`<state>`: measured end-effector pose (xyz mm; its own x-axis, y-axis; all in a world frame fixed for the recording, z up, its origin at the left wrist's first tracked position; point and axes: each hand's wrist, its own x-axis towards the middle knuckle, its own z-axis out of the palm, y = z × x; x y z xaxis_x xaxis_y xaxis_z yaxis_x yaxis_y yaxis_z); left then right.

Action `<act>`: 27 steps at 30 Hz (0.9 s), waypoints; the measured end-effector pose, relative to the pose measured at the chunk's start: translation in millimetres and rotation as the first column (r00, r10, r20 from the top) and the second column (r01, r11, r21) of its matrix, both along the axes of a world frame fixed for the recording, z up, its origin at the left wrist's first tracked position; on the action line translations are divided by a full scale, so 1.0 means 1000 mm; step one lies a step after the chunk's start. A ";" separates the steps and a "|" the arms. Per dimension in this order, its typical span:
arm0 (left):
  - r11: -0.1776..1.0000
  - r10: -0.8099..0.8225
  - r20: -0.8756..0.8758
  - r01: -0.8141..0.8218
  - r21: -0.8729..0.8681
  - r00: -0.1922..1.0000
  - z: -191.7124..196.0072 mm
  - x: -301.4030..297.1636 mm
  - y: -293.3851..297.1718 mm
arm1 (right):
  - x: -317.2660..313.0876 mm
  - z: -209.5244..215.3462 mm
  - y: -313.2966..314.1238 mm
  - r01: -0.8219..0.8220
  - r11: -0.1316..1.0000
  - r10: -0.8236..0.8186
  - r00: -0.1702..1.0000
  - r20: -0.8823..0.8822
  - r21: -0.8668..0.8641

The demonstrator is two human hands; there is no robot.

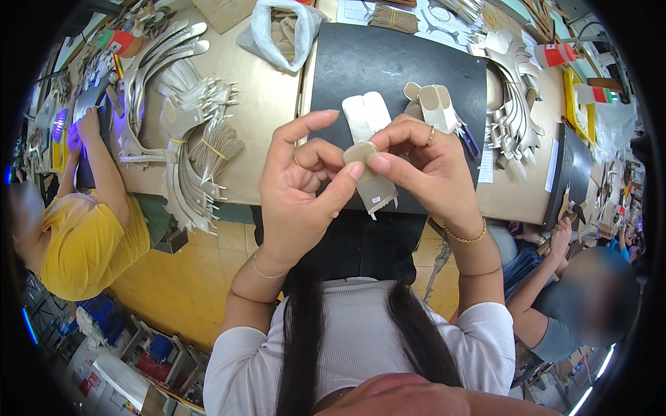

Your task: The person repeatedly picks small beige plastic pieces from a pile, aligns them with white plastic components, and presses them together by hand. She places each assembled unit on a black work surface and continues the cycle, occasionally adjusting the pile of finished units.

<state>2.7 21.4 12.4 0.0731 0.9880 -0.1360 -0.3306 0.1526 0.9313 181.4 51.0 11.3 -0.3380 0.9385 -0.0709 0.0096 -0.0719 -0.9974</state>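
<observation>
A small beige cut piece with a rounded top and a notched lower end is held up in front of me, above the edge of a black mat. My left hand pinches its upper left part between thumb and fingers. My right hand grips its upper right part, thumb pressed on the rounded top. On the mat behind lie a pale pair of strips and a small stack of beige shaped pieces.
A plastic bag of cut pieces stands at the back. Piles of curved pale parts lie left, more right. A person in yellow works at left, another person sits at right.
</observation>
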 end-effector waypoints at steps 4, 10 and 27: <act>0.998 0.013 -0.035 -0.011 0.067 0.999 0.000 0.005 0.000 | 0.001 -0.004 -0.001 0.023 0.999 -0.023 1.000 0.008 0.024; 0.994 -0.028 0.242 0.054 -0.100 0.970 -0.003 -0.003 0.004 | 0.000 -0.002 0.000 0.079 0.981 -0.103 0.987 -0.127 -0.179; 0.962 0.073 -0.650 0.119 0.246 0.756 -0.062 0.011 0.022 | 0.033 -0.032 0.008 0.388 0.908 -0.412 0.896 0.164 0.160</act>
<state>13.5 43.3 -49.1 0.0853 0.9916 0.0976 0.3677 -0.1224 0.9219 214.7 59.5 -20.5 0.0765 0.9967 0.0255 0.1945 0.0102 -0.9808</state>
